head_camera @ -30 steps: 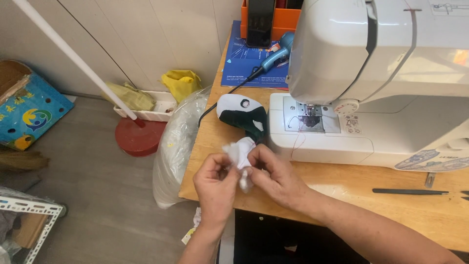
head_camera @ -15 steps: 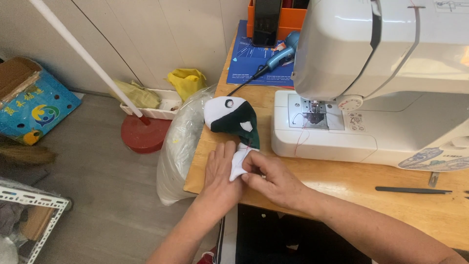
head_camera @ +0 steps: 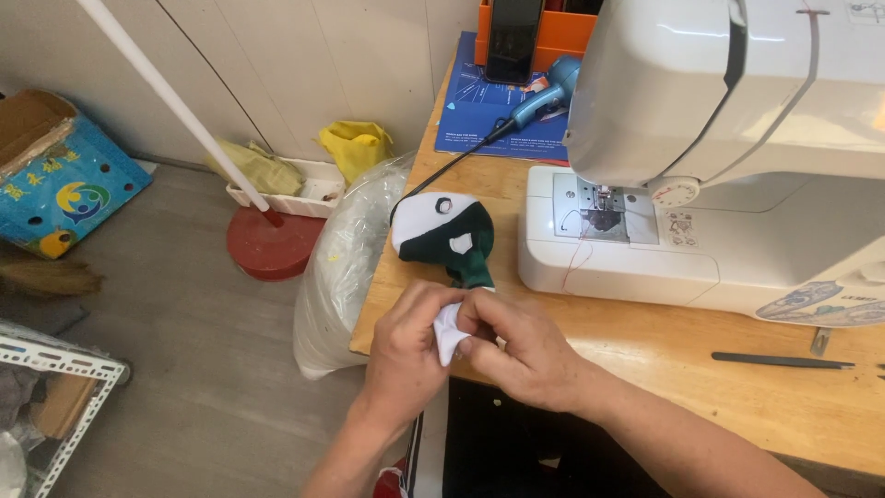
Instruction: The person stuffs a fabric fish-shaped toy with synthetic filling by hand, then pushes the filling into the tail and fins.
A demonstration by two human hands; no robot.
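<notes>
Both hands meet at the front left corner of the wooden table. My left hand and my right hand pinch a small white piece of fabric between their fingers. The white piece joins a green and white stuffed fabric toy that lies on the table just beyond my hands, its narrow green end reaching down to my fingers. Most of the white piece is hidden inside my grip.
A white sewing machine fills the right of the table. Behind the toy lie a blue-handled tool with a black cord, a blue mat and an orange box. Dark tweezers lie at right. A clear bag of stuffing stands on the floor.
My hands have lowered the white fabric from a raised, loosely bunched hold to a tight pinch at the table edge. The view has shifted closer and left.
</notes>
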